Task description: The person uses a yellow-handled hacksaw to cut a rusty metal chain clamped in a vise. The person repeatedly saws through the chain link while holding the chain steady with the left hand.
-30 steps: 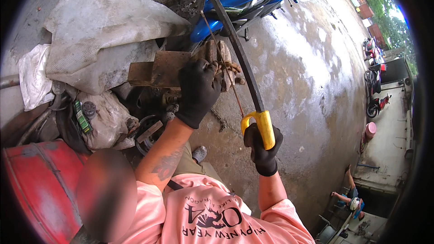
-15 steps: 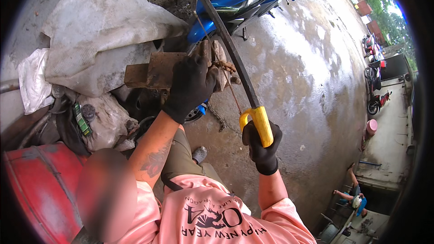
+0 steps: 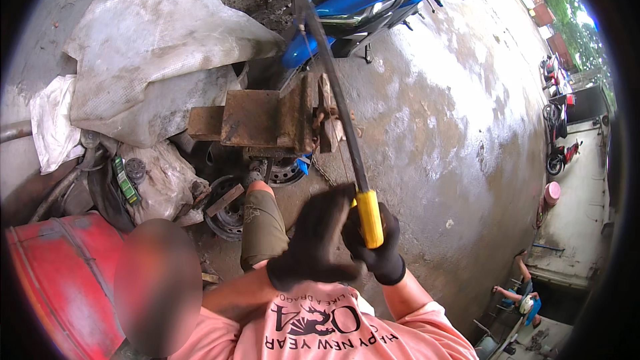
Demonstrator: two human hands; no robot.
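Note:
My gloved right hand (image 3: pixel 375 243) is wrapped round the yellow handle (image 3: pixel 369 217) of a hacksaw, whose dark frame (image 3: pixel 336 89) slants up over a rusty vise (image 3: pixel 259 117). The thin blade runs beside the frame through the vise's jaw area; I cannot make out whether it touches the clamped piece (image 3: pixel 328 120). My gloved left hand (image 3: pixel 320 233) is off the vise, low in the picture, just left of the handle. It is blurred by motion, so its fingers are unclear.
A blue scooter (image 3: pixel 347 7) stands behind the vise. At left are grey sheeting (image 3: pixel 147 33), a sack (image 3: pixel 153 180), a red drum (image 3: pixel 57 273) and wheels (image 3: pixel 223 217). At far right are parked motorbikes (image 3: pixel 555 160), a pink bucket (image 3: pixel 552 193) and another person (image 3: pixel 522 297).
My left hand has left the vise and moved down toward the handle. My right hand and the saw handle have moved lower and a little left, and the frame stands more upright.

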